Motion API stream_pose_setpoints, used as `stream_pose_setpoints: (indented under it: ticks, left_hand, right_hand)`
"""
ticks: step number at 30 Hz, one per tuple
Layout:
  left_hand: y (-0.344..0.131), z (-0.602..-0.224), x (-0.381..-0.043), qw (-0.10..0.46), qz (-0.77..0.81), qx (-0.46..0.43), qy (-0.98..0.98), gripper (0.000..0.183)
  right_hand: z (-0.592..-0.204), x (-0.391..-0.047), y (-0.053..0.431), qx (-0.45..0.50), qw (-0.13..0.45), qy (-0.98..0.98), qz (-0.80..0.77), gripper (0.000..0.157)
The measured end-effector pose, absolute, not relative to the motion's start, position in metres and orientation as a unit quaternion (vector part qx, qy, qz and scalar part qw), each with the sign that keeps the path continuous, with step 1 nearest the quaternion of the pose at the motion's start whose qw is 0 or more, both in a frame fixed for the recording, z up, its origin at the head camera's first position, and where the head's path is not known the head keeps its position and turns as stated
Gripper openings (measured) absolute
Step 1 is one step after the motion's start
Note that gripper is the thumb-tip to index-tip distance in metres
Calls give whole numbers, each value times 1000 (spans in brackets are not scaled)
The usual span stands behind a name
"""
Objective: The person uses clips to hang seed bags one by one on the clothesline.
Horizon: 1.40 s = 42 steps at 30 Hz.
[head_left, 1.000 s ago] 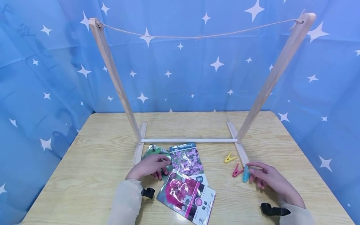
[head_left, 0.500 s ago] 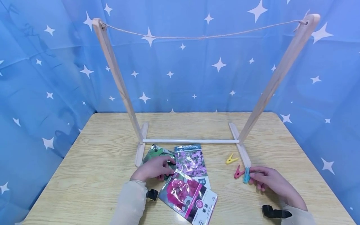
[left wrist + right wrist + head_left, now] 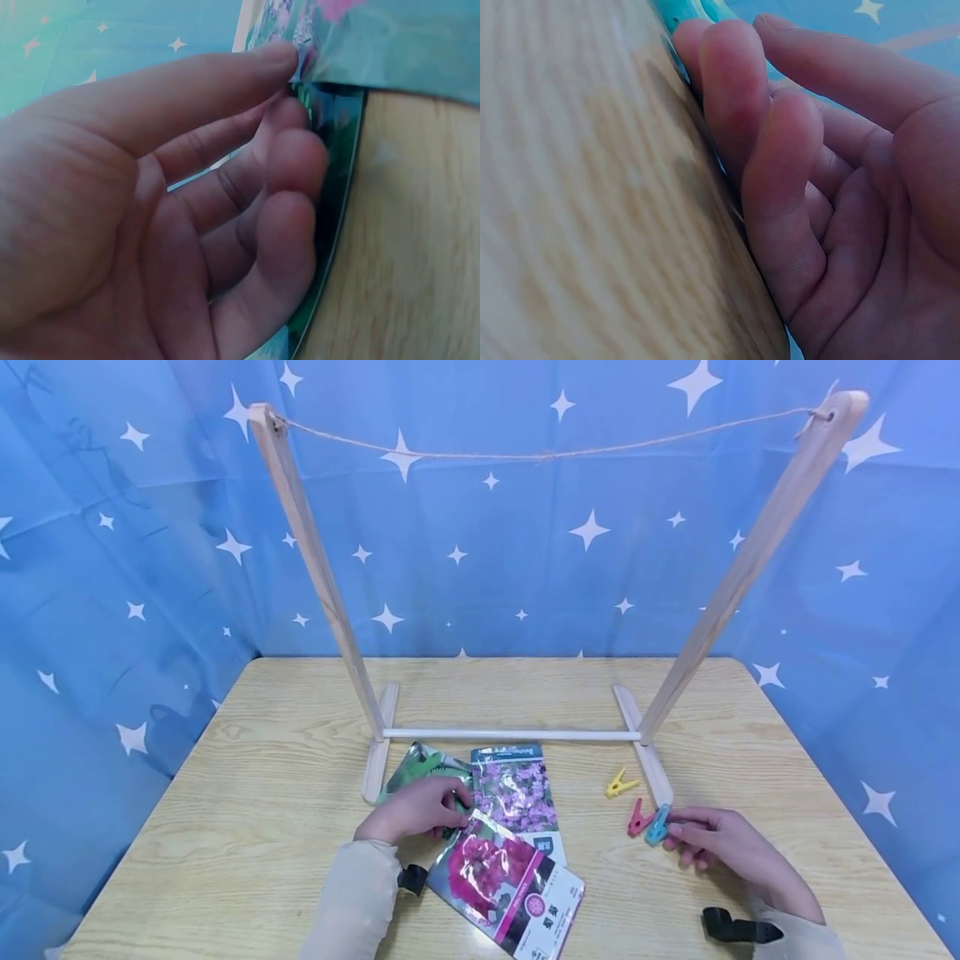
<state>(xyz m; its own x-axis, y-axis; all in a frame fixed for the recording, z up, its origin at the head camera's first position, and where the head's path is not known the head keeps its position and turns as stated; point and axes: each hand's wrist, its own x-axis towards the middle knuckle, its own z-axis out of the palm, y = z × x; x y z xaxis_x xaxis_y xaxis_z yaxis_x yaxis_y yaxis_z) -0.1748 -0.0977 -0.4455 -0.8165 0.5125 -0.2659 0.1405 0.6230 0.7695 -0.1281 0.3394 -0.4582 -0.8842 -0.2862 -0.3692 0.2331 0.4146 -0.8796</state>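
My left hand pinches the upper corner of a seed packet with pink-red flowers. In the left wrist view the thumb lies at that packet's edge, the other fingers curled below. Under the hand lies a green packet, partly hidden. A packet with purple flowers lies beside it, its lower end overlapped by the pink-red one. At the right my right hand pinches a blue clothespin at the table. A red clothespin lies just left of it, and a yellow clothespin farther back.
A wooden frame stands on the table, with a left post, a right post and a low crossbar. A sagging string joins the post tops. A blue star-patterned cloth hangs behind.
My left hand has shifted right to the pink-red packet's corner and taken hold of it. The purple packet has slid slightly right. The blue clothespin has tilted in my right hand's fingers.
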Motion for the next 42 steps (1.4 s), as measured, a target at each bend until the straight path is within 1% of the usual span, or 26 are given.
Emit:
stream_pose_setpoints:
  ticks: [5, 10, 15, 22, 27, 30, 36, 38, 42]
  left_hand:
    - [-96, -443, -175, 234, 382, 186, 874, 14]
    - [-93, -443, -174, 221, 367, 179, 886, 11]
    - [-92, -445, -176, 203, 344, 191, 897, 9]
    - [-99, -445, -178, 220, 368, 214, 878, 8]
    - [-104, -444, -180, 235, 397, 223, 859, 8]
    - [-105, -443, -179, 243, 414, 215, 850, 7]
    - [-108, -444, -178, 243, 448, 193, 839, 4]
    - [-110, -445, -178, 240, 450, 194, 838, 6]
    - [-113, -447, -180, 229, 437, 207, 845, 16]
  right_hand:
    - [-457, -128, 340, -10, 241, 808, -538, 53]
    - [-457, -128, 342, -11, 247, 810, -532, 51]
    - [-459, -129, 342, -14, 244, 810, -532, 48]
    - [-461, -129, 346, -22, 240, 779, -579, 49]
    - [-460, -128, 349, -17, 254, 763, -594, 48]
    - [-461, -127, 349, -1, 255, 774, -580, 47]
    - [-464, -126, 350, -33, 240, 784, -572, 41]
    - [-464, -126, 350, -34, 240, 784, -572, 37]
    - [-465, -127, 350, -20, 242, 788, -566, 35]
